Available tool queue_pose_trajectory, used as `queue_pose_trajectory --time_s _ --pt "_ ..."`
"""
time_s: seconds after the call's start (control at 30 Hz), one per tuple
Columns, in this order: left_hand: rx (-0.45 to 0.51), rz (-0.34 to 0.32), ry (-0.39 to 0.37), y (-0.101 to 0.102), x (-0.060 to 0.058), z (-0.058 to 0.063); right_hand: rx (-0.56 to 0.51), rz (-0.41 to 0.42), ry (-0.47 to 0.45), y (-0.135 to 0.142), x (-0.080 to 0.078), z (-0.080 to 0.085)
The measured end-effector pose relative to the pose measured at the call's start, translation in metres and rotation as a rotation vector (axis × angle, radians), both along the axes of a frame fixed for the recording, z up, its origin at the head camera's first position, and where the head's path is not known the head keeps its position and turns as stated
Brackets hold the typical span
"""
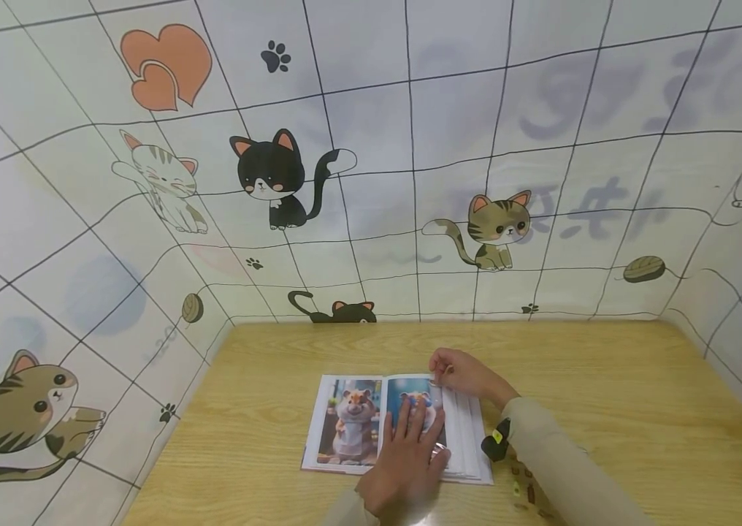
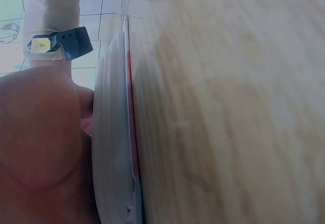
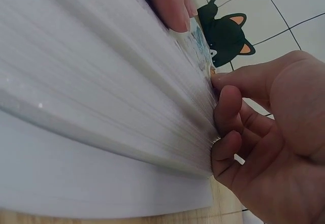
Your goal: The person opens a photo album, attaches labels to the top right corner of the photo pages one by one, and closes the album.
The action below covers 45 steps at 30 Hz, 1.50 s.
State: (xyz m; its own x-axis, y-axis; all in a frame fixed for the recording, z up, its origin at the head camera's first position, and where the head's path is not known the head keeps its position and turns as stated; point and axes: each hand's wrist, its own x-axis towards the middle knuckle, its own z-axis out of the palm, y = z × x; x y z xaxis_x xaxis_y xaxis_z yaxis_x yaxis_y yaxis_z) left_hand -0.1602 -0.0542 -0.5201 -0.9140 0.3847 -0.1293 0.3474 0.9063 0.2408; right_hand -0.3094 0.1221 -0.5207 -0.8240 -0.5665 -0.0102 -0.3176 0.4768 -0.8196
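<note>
A photo album (image 1: 466,446) lies spread on the table, with a hamster picture (image 1: 353,427) on its left page and another picture (image 1: 410,387) on the right one. Spread fingers of my left hand (image 1: 407,453) press flat on the right-hand picture, partly covering it. At the top edge of that page, my right hand (image 1: 466,374) pinches the page's upper corner. The right wrist view shows the right thumb (image 3: 244,82) over the page edge and the curled fingers (image 3: 228,148) against the stack of pages (image 3: 127,97). Only the palm side of the left hand shows in the left wrist view.
The wooden table (image 1: 253,409) reaches back to a wall covering (image 1: 384,248) printed with cartoon cats and grid lines. Similar covering stands at both sides. A black wrist device (image 1: 496,440) sits on the right sleeve (image 1: 561,453).
</note>
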Motion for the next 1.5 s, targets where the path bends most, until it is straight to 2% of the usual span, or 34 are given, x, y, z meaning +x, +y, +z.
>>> queue_pose_trajectory --time_s 0.4,0.67,0.9,1.2,1.5 --pt "-0.012 -0.003 0.005 0.0 -0.001 -0.005 0.025 -0.067 -0.004 -0.006 0.006 0.002" --pt "-0.015 -0.004 0.031 -0.002 0.002 -0.002 0.047 -0.131 -0.027 -0.008 0.007 0.001" --pt "-0.015 -0.014 0.028 -0.002 0.001 -0.001 0.031 -0.143 -0.041 -0.006 0.006 -0.003" --pt "-0.008 -0.002 0.016 0.0 0.001 0.0 0.031 -0.141 -0.033 -0.004 0.006 -0.005" --pt "-0.017 -0.007 0.037 0.001 0.001 0.0 -0.041 -0.047 0.02 0.003 0.002 -0.01"
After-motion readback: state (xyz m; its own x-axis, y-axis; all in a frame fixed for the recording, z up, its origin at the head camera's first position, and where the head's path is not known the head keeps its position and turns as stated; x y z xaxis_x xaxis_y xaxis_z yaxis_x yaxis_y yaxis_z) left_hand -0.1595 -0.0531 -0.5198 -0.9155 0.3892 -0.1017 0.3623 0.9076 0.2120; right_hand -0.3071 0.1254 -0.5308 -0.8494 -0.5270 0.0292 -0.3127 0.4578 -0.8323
